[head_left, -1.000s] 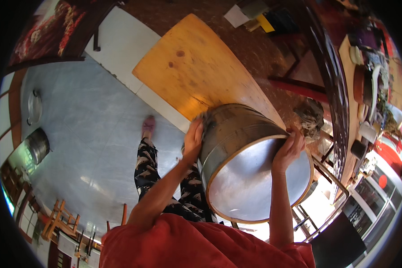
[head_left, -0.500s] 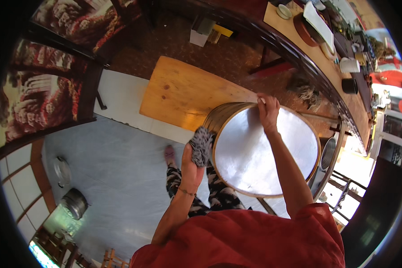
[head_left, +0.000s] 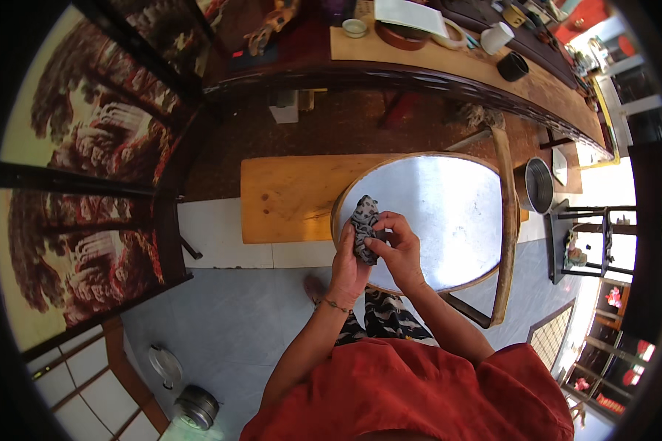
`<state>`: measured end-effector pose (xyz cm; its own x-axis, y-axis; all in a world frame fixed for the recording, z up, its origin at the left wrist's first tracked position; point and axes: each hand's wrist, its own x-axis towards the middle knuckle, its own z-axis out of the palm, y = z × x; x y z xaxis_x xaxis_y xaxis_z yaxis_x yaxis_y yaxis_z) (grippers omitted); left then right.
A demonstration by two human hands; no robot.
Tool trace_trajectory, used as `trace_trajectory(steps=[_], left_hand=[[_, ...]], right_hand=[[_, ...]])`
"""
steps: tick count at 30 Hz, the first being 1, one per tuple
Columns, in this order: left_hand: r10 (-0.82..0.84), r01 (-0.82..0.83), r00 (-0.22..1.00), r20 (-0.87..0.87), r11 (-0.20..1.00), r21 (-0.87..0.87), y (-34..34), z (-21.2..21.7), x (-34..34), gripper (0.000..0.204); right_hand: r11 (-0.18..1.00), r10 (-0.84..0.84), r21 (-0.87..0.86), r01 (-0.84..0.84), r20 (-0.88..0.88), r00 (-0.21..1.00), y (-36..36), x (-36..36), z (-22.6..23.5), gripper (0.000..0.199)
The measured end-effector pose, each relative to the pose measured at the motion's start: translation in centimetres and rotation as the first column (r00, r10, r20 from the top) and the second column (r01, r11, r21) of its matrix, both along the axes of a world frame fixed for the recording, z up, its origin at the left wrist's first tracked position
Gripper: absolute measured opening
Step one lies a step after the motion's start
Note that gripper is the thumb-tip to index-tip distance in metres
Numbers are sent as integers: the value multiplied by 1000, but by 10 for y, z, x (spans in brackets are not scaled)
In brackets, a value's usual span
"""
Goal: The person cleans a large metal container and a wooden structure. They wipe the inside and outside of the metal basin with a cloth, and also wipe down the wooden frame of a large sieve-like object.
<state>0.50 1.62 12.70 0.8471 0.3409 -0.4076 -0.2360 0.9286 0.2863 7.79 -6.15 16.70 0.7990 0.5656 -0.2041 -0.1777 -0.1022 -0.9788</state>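
Observation:
A large round metal basin (head_left: 449, 209) with a wooden rim stands bottom-up on a low wooden bench (head_left: 287, 198). Over its near left edge I hold a crumpled grey patterned cloth (head_left: 362, 224). My left hand (head_left: 348, 264) grips the cloth from below. My right hand (head_left: 397, 250) pinches the same cloth from the right side. Both forearms come up from my red top at the lower edge.
A curved wooden chair frame (head_left: 504, 242) stands right of the basin, with a small metal bucket (head_left: 537, 185) beyond it. A long dark table (head_left: 449, 70) with cups and bowls runs across the top. A painted folding screen (head_left: 88, 184) fills the left. Metal pots (head_left: 195, 406) sit on the grey floor.
The basin now rests flat on the bench. My right hand left its far rim and joined my left hand on the cloth at the near edge.

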Motion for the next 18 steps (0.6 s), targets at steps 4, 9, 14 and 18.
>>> trace_trajectory(steps=[4, 9, 14, 18], left_hand=[[30, 323, 915, -401, 539, 778, 3, -20, -5, 38], [323, 531, 822, -468, -137, 836, 4, -55, -19, 57], [230, 509, 819, -525, 128, 851, 17, -103, -14, 61], [262, 542, 781, -567, 167, 824, 23, -97, -12, 53]], right_hand=[[924, -139, -251, 287, 479, 867, -35, 35, -10, 22], [658, -267, -298, 692, 767, 584, -71, 99, -110, 42], [856, 106, -376, 354, 799, 593, 23, 55, -127, 46], [853, 360, -505, 133, 752, 552, -13, -4, -123, 50]])
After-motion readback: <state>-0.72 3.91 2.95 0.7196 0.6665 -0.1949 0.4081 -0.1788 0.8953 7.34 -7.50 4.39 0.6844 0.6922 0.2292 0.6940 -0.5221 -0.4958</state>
